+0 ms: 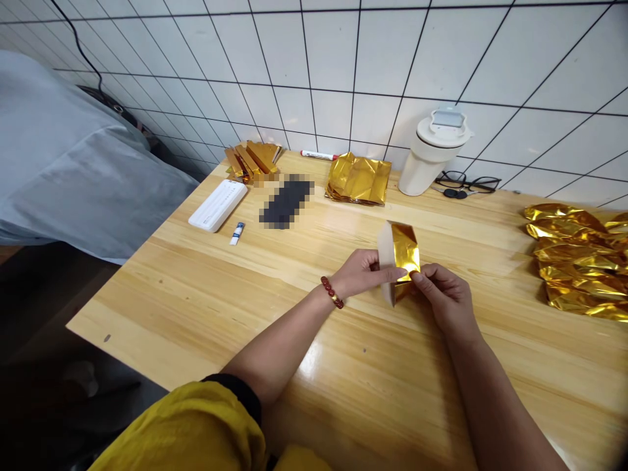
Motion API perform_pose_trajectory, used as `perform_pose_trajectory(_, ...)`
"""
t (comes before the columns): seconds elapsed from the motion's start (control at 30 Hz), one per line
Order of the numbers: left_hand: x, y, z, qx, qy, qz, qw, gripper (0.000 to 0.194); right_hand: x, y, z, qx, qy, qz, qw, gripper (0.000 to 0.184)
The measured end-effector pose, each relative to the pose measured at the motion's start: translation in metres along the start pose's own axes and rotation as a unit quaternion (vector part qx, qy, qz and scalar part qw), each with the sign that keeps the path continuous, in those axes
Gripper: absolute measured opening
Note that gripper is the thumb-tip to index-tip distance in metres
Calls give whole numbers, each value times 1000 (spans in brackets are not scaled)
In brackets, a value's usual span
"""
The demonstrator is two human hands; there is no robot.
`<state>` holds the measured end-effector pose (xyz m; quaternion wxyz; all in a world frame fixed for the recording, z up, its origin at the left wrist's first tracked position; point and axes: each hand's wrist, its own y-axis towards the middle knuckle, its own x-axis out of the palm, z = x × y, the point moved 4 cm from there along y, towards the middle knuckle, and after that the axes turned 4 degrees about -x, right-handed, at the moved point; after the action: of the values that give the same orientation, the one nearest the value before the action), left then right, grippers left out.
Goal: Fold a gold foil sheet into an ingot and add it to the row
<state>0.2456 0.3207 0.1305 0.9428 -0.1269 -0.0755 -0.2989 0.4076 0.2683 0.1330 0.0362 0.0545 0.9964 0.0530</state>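
Note:
A partly folded sheet of gold foil paper (pixel 402 252) with a white back stands upright above the wooden table (pixel 343 366). My left hand (pixel 360 271), with a red bead bracelet at the wrist, pinches its left side. My right hand (pixel 441 294) pinches its lower right edge. Both hands are closed on the paper.
A stack of flat gold sheets (pixel 359 178) lies at the back. Folded gold pieces (pixel 252 160) sit back left, crumpled gold shapes (pixel 579 258) at the right edge. Also there: a white cup (pixel 432 154), glasses (pixel 464 182), a red marker (pixel 318 156), a white case (pixel 218 205), a small tube (pixel 237 233), a blurred dark object (pixel 286 201).

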Motion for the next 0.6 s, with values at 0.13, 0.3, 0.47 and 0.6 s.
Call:
perform_pose_trajectory(0.13,-7,2,2,15,-87,48,995,56,2,-1,-1,-14,-17,-48,999,33)
perform_pose_trajectory(0.3,-19,5,3,31,-146,101,984,67,3,-1,1,-33,-51,-80,995,34)
perform_pose_trajectory(0.47,-18,4,4,17,-138,103,985,44,2,-4,2,-25,-19,-76,997,31)
perform_pose_trajectory(0.6,-16,5,6,33,-113,95,988,43,-5,-4,6,6,40,8,999,25)
